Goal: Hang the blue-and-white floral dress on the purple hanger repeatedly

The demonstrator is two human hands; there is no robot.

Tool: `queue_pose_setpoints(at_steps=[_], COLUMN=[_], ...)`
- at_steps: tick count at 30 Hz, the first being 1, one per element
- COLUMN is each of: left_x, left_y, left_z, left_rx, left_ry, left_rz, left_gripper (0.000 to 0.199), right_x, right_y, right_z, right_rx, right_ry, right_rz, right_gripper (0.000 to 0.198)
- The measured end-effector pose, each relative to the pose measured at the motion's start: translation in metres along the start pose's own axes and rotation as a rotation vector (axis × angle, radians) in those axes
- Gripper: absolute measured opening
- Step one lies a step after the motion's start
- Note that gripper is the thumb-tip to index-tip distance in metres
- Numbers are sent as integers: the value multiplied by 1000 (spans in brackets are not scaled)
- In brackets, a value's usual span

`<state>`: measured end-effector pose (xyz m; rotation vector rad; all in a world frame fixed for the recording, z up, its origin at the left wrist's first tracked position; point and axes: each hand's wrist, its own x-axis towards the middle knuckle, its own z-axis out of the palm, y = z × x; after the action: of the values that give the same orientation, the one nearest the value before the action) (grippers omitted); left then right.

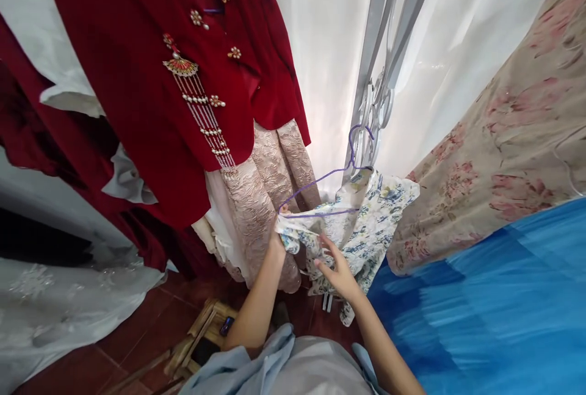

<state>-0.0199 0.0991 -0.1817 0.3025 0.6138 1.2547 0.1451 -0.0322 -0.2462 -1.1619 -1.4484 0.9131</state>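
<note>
A white blouse with a blue and yellow floral print (378, 212) hangs by one shoulder on a purple wire hanger (315, 179). The hanger's hook is up at a grey metal rack (382, 35). My left hand (277, 241) is closed on the blouse's other shoulder, at the left end of the hanger; its fingertips are partly hidden by the cloth. Against the front of the blouse rests my right hand (339, 274), its thumb and fingers apart and the fingertips touching the fabric.
A dark red jacket (160, 96) with a beaded brooch hangs at left over a pink brocade skirt (256, 224). White lace cloth (68, 303) hangs lower left. At right are a beige floral garment (494, 157) and blue fabric (485, 303). A wooden stool (206, 331) stands on the red tiles.
</note>
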Motion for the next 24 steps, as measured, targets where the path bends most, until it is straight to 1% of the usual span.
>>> queue_pose_setpoints(at_steps=[1, 3, 5, 6, 7, 8, 10, 11, 12, 14, 16, 18, 20, 21, 23, 24], left_x=[-10, -29, -45, -51, -57, -63, -71, -75, -79, -86, -94, -101, -106, -106, -102, -98], left_y=[-12, -37, -61, -71, -81, -89, -99, -101, -103, -105, -109, -113, -115, -113, -101, -91], left_z=[-6, -17, -26, -29, -31, -32, -32, -33, -34, -40, -51, -65, -78, -83, -89, -90], left_rx=[-28, -2, 70, 117, 181, 266, 505, 643, 764, 905, 959, 1028, 1151, 1219, 1311, 1328], left_ry=[25, 54, 48, 34, 7, -29, -122, -191, -276, -464, -644, -768, -839, -854, -817, -761], left_rz=[28, 67, 57, 55, 56, 63, 89, 101, 102, 35, -127, -314, -435, -461, -444, -408], left_gripper=[29, 30, 39, 43, 46, 47, 44, 42, 41, 44, 53, 59, 57, 53, 45, 41], right_x=[0, -1, -5, -9, -14, -20, -34, -41, -48, -60, -68, -74, -77, -79, -80, -79], right_y=[-2, -3, 1, 3, 6, 10, 16, 18, 19, 15, 2, -18, -40, -51, -70, -78], right_z=[0, 2, 7, 10, 14, 16, 17, 14, 8, -11, -40, -73, -106, -121, -148, -159], right_rx=[-46, -152, -234, -241, -222, -180, -66, -15, 23, 69, 92, 98, 81, 67, 33, 14], right_ry=[1, 17, 47, 52, 43, 17, -81, -136, -184, -258, -305, -330, -304, -272, -181, -125], right_rz=[-31, -86, -96, -80, -52, -17, 75, 127, 177, 254, 281, 286, 281, 274, 240, 211], right_gripper=[69, 73, 76, 74, 67, 56, 26, 18, 20, 28, 31, 34, 38, 38, 37, 35])
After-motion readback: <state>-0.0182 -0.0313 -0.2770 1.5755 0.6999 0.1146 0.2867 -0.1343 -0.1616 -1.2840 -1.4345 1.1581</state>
